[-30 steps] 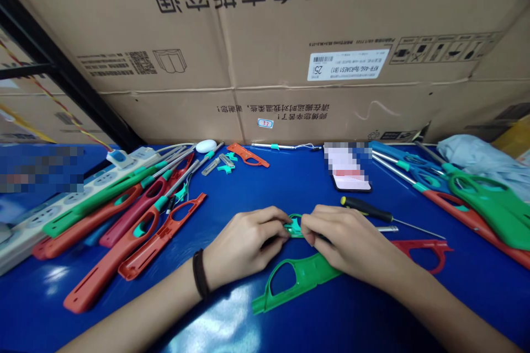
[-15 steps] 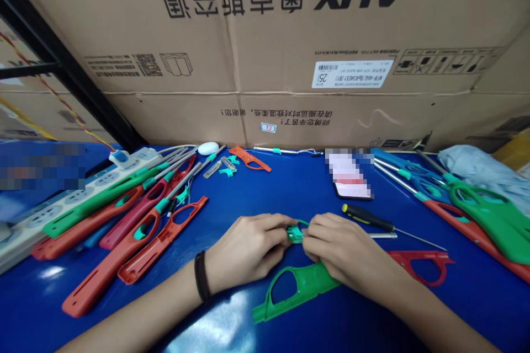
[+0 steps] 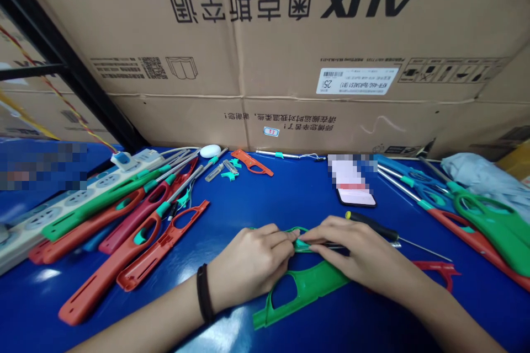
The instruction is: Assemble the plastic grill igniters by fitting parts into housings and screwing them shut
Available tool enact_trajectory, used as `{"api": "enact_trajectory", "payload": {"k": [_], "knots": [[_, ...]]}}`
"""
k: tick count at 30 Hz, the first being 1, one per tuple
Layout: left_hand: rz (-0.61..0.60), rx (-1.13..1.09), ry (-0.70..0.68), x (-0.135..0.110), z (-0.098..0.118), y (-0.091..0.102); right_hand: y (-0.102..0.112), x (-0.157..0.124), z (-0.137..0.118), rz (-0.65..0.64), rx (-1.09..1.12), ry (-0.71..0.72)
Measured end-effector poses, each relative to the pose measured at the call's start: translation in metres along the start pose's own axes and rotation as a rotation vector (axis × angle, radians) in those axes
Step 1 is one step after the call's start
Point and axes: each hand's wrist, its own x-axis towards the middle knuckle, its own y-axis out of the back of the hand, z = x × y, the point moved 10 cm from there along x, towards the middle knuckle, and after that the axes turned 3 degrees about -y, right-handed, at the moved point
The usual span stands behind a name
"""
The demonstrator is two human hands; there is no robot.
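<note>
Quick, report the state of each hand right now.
Left hand: closed, pinching the small teal part.
Right hand: closed, pinching the same part.

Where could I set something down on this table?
Bare blue tabletop: between the orange plastic lighter shell and the black phone, and near right, below the red plastic shell. Crowded: the left lighter pile, the right lighter pile and the middle, where left hand and right hand pinch a small green part.

Blue table (image 3: 290,190) (green shell (image 3: 308,287), lighters (image 3: 124,220), screwdriver (image 3: 371,225))
</note>
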Motion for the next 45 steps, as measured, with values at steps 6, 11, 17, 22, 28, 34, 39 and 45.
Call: {"api": "enact_trajectory", "payload": {"k": [6, 11, 17, 22, 28, 34, 39, 45], "knots": [[0.000, -0.002, 0.005, -0.002, -0.001, -0.002, -0.002, 0.000, -0.017, 0.070, -0.219, 0.125], [-0.020, 0.029, 0.008, -0.001, 0.001, -0.003, -0.024, -0.013, -0.044, 0.195, -0.596, 0.287], [-0.047, 0.062, -0.010, 0.000, 0.005, -0.005, -0.026, -0.011, -0.042, 0.216, -0.634, 0.235], [-0.064, 0.095, -0.034, 0.000, 0.008, -0.004, -0.012, -0.004, -0.035, 0.144, -0.456, 0.154], [0.068, -0.003, -0.046, -0.001, 0.001, 0.006, 0.011, 0.000, -0.021, 0.147, -0.248, 0.086], [0.258, -0.133, -0.036, -0.005, -0.007, 0.024, 0.049, -0.010, -0.017, 0.424, -0.178, 0.115], [0.164, -0.082, -0.122, -0.001, 0.006, 0.017, 0.042, -0.009, -0.020, 0.416, -0.151, 0.136], [0.039, -0.073, -0.073, 0.000, 0.005, -0.001, 0.035, -0.008, -0.024, 0.387, -0.148, 0.164]]}}
